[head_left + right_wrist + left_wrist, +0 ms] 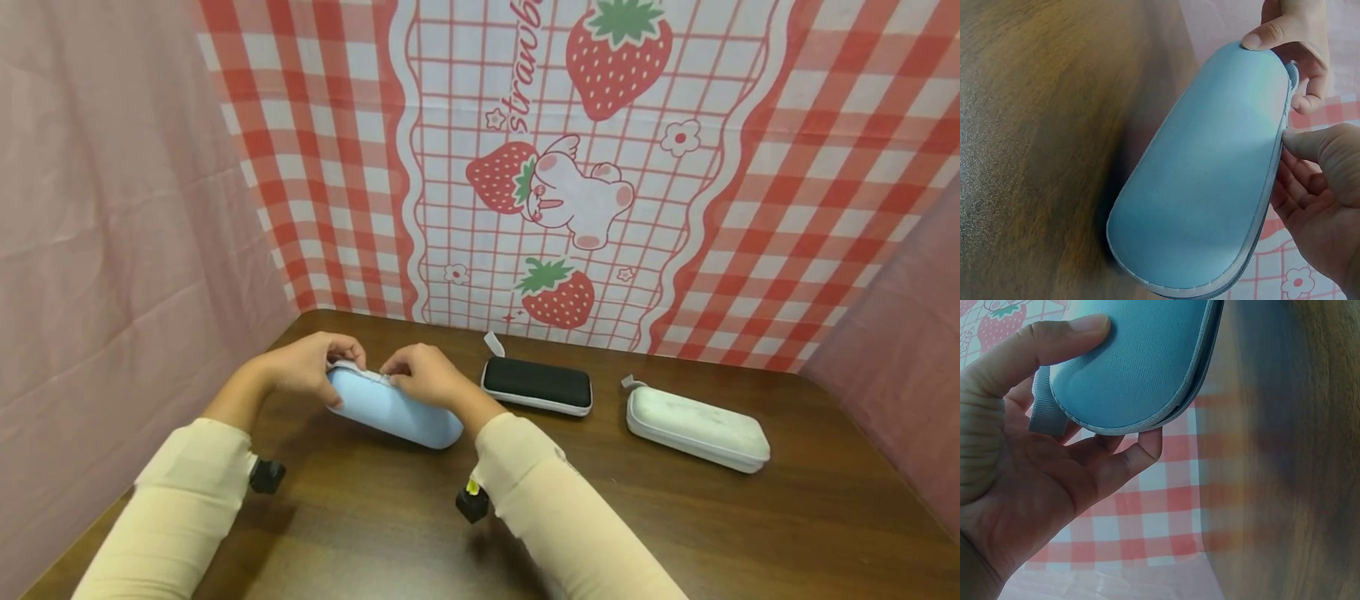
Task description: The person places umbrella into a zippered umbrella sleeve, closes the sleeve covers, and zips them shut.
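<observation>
A light blue zippered hard case point(397, 414) is tilted up on its side above the table, at the left of the head view. My left hand point(309, 365) grips its left end, thumb on the broad face and fingers behind. A grey fabric loop point(1049, 407) sticks out by that palm in the left wrist view. My right hand point(431, 375) pinches the upper zipped edge, close to the left hand. In the right wrist view its thumb point(1304, 144) presses at that edge; whether it holds a zipper pull is hidden.
To the right of the blue case, a black case point(536, 383) with white trim lies flat on the brown wooden table point(360, 533). Farther right lies a white case point(697, 425). A checked strawberry cloth point(600, 192) hangs behind, and pink cloth point(135, 208) hangs at the left side.
</observation>
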